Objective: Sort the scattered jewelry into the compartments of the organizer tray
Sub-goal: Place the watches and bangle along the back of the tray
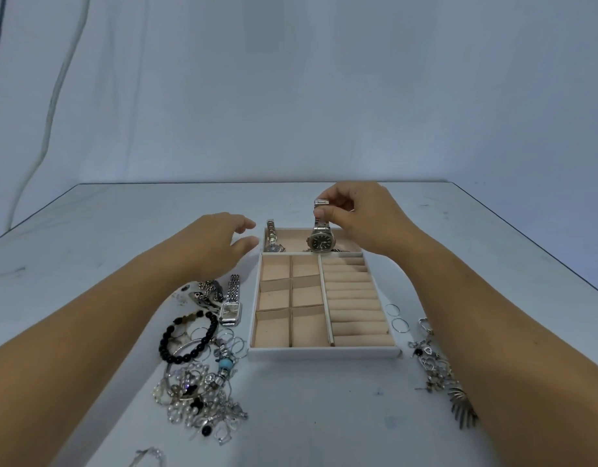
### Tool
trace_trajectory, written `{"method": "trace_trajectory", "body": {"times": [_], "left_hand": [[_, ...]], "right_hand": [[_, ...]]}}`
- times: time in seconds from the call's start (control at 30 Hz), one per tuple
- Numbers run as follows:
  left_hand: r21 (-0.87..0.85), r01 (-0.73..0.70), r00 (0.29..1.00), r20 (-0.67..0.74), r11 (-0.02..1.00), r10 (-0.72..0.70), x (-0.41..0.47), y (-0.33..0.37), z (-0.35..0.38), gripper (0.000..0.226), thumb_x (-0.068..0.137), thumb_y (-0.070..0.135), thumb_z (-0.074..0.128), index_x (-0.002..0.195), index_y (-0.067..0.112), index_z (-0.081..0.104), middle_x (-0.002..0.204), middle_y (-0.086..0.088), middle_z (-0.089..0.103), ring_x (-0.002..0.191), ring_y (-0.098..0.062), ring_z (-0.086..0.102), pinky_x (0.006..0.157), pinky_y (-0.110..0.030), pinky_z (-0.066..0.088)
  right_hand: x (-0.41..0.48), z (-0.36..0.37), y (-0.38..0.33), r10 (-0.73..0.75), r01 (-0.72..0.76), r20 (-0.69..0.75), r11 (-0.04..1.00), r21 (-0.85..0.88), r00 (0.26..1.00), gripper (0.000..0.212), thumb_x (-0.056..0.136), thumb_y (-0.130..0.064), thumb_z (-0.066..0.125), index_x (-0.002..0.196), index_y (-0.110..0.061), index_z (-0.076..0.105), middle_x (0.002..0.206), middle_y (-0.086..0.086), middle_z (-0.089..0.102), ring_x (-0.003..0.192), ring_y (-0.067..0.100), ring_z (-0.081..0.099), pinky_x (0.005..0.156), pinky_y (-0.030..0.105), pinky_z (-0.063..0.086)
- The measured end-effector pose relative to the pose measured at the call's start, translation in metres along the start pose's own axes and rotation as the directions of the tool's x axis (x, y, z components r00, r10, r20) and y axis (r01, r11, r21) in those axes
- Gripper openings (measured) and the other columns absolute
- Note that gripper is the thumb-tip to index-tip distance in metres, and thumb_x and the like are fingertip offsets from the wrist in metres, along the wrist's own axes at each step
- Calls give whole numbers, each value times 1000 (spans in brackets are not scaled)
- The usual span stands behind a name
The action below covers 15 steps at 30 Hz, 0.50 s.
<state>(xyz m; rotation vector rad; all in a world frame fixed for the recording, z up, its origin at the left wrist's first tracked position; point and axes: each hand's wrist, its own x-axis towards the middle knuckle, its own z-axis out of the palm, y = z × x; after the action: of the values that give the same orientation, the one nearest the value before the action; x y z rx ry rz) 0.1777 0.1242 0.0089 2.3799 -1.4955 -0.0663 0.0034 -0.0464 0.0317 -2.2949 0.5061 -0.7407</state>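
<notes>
So far only a little of the sorting looks done. The tray (324, 352) sits in the middle of the picture on the pale surface (324, 416). Its long box at the top end has one small watch (272, 238) leaning in its left corner, and a big watch with a dark face (321, 240) is hanging over it now. The six square boxes (292, 303) in the tray are bare, and so are the soft rolls (353, 299) on its right side. A lot is left to do. At the lower left of the picture lies a messy pile of pearls and chains (196, 396), a black bead bracelet (189, 335) and a square watch (231, 303). At the right of the tray lie two thin rings (396, 317), and lower right there is a bunch of small silver bits (432, 362). The right hand (358, 214) is pinched closed on the strap of the big watch, with thumb and fingers holding the top of the strap, so the face dangles just above or on the floor of the long box; I cannot tell if it touches. The left hand (220, 241) is half open with fingers curled. It holds nothing, and it floats just to the left of the tray's top corner, near the small watch.
</notes>
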Motion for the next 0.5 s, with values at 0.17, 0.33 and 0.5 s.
{"method": "trace_trajectory", "body": {"times": [0.17,0.33,0.5], "left_hand": [[-1,-18,998,65,1000,18,-44,-12,10,56,90,55,42,139,27,42,144,5,42,129,-12,41,105,-27,30],[-53,-21,998,58,998,24,-55,-16,25,64,86,66,39,138,30,44,149,6,34,136,-11,33,112,-32,27],[-74,-34,999,25,997,36,-54,-18,31,57,89,59,41,138,30,44,151,5,32,138,-11,31,113,-33,26]], "right_hand": [[7,3,-3,-19,19,8,999,-37,1000,3,85,-26,68,87,-24,66,78,-10,65,62,-6,52,59,1,37],[13,12,-2,6,-6,19,1000,-13,1000,5,88,-25,64,90,-20,64,89,4,69,81,13,64,76,21,50],[22,28,-2,27,-28,56,999,19,998,4,89,-23,63,89,-20,63,78,-7,64,63,-3,59,68,17,45]]}}
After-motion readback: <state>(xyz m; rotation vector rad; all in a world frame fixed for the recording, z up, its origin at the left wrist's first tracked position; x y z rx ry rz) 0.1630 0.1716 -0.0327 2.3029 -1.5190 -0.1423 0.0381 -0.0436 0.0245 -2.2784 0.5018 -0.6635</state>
